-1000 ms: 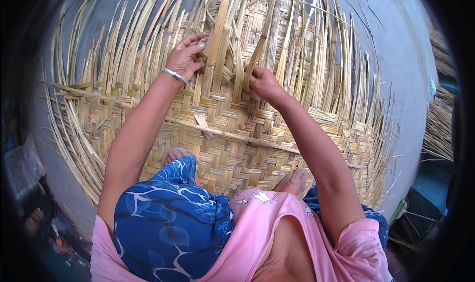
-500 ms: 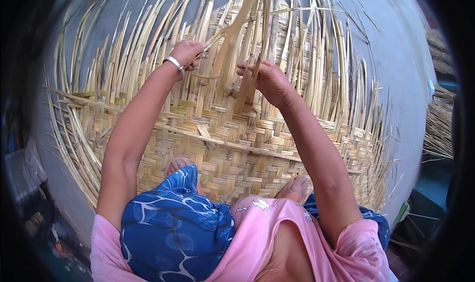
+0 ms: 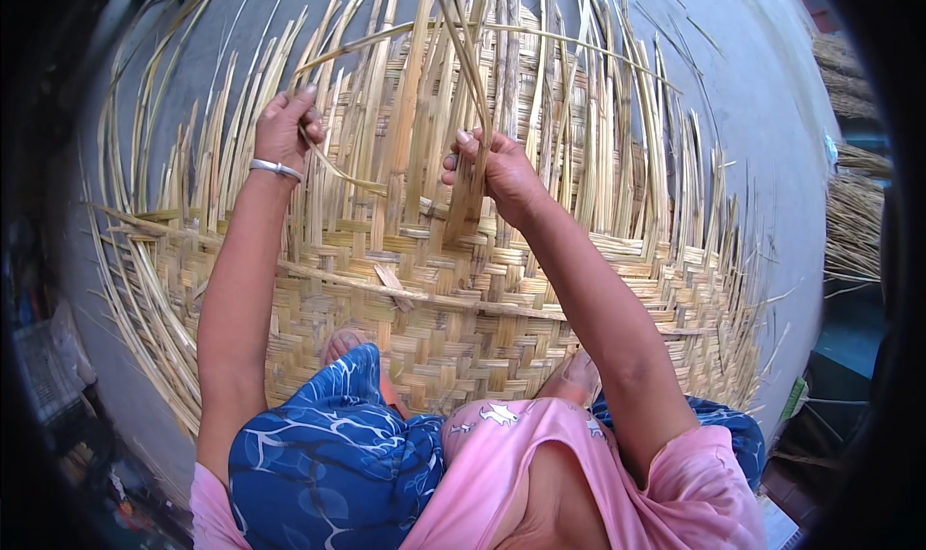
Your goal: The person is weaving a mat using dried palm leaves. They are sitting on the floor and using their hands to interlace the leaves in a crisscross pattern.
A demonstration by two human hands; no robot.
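A half-woven mat of flat, straw-coloured split-cane strips (image 3: 434, 357) spreads under and in front of me, with unwoven ends fanning away at the far side. My left hand (image 3: 283, 134), a pale bangle at its wrist, is closed on a thin greenish cane strip (image 3: 338, 170). That strip runs down into the weave to the right of the hand. My right hand (image 3: 506, 174) grips several upright cane strips (image 3: 466, 208) at the middle of the mat, lifted off the others. Another long strip (image 3: 579, 41) arches sideways over the upright ends.
A thin rod (image 3: 453, 301) lies across the woven part, with a short loose cane piece (image 3: 393, 285) beside it. My feet rest on the near part of the mat. Bundles of thin stalks (image 3: 854, 227) lie at the far right, past the grey floor (image 3: 786, 155).
My left hand has moved left and slightly down, drawing the thin strip out to the left. My right hand has shifted slightly left and down, still gripping the upright strips.
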